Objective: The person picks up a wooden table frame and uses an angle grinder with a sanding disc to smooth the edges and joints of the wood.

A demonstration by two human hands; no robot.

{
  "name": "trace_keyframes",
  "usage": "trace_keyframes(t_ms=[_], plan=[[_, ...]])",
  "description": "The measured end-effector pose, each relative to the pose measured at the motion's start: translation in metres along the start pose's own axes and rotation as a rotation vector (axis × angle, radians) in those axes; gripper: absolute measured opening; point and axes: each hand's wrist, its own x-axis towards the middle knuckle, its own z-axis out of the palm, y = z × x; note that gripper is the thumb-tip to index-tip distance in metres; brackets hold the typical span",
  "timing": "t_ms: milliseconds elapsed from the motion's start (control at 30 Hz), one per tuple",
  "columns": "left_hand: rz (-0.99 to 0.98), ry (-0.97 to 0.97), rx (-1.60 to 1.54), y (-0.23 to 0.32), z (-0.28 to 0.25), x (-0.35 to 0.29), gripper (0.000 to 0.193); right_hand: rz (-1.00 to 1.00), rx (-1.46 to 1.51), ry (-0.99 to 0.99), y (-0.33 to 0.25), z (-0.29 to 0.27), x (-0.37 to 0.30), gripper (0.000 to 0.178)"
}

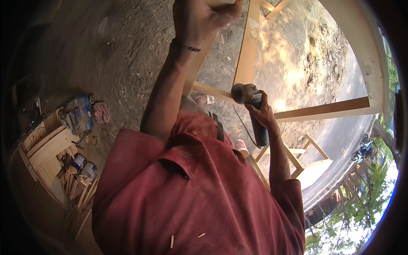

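My left hand (199,19), a dark bracelet at its wrist, is closed round a pale piece of wood at the upper edge; part of the grip is cut off. My right hand (264,111) is wrapped round the body of a dark angle grinder (257,123). The grinder's round head points left, at the lower end of a long wooden rail (246,55); whether it touches the wood I cannot tell. A cord (243,123) curves near the grinder. Another wooden bar (327,109) runs off to the right, and a wide board (199,66) shows behind my left forearm.
A second wooden frame (316,148) stands on the right, near a white tub (241,148). At left lie stacked planks (53,146), cans (88,171), offcuts (80,191) and a pink cloth (101,112). A motorbike (364,148) and trees are farther right.
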Motion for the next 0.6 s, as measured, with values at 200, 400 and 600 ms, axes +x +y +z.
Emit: trace_keyframes(t_ms=[200, 400, 600], plan=[[0.044, 0.030, 0.025, 0.001, 0.002, -0.002, 0.082, -0.081, -0.071, 0.004, 0.017, -0.016, 0.041, 0.084], [-0.132, -0.028, -0.087, 0.021, -0.007, -0.004, 0.080, -0.089, -0.095, -0.005, 0.035, -0.032, 0.082, 0.089], [-0.200, 0.013, -0.216, 0.016, 0.001, -0.002, 0.073, -0.101, -0.068, -0.012, 0.036, -0.033, 0.096, 0.090]])
